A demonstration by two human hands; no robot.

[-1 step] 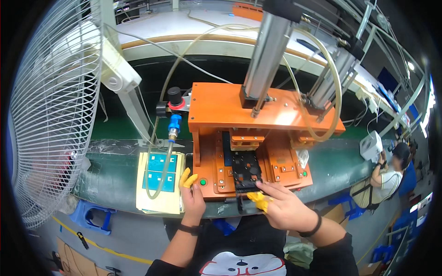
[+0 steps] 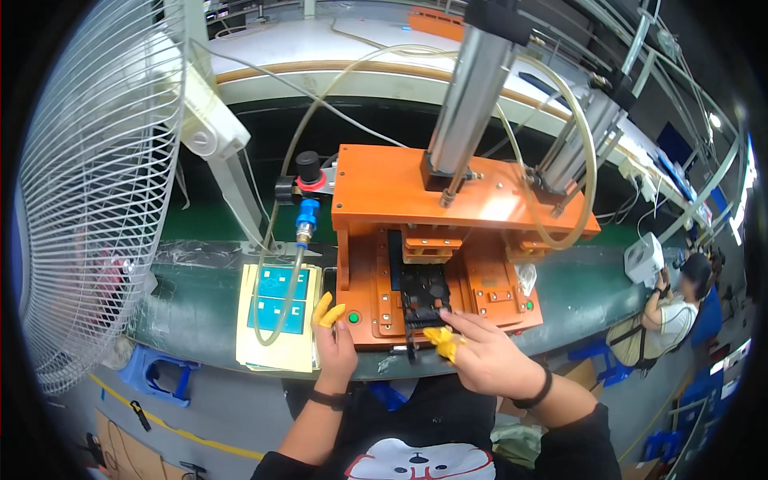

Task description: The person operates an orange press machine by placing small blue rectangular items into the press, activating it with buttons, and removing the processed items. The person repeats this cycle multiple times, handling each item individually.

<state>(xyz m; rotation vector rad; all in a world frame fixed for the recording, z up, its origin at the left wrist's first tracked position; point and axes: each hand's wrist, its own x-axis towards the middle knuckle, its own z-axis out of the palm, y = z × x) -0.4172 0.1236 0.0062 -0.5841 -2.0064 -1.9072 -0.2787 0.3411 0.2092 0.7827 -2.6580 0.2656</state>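
Note:
My right hand (image 2: 492,358) has its bare index finger on the near right corner of a flat black plastic part (image 2: 426,298) with cut-outs. Its yellow finger-cotted fingers curl below that edge, and the exact grip is partly hidden. The part lies over the slot at the front of an orange pneumatic press (image 2: 384,188), beneath an orange press block. To the left, my left hand (image 2: 336,352) points upward with yellow cots on two fingertips. Those fingers are apart and hold nothing. A green button (image 2: 353,318) on the press base is just right of them.
Left of the press, cream sheets (image 2: 276,352) carry a blue-green printed panel (image 2: 280,308) with an air hose looping over it. A caged fan (image 2: 104,200) stands far left, and a blue stool (image 2: 160,376) is below the bench. Another person (image 2: 672,312) sits far right.
My right hand and the near end of the black part have shifted slightly left. My left hand stays about where it was.

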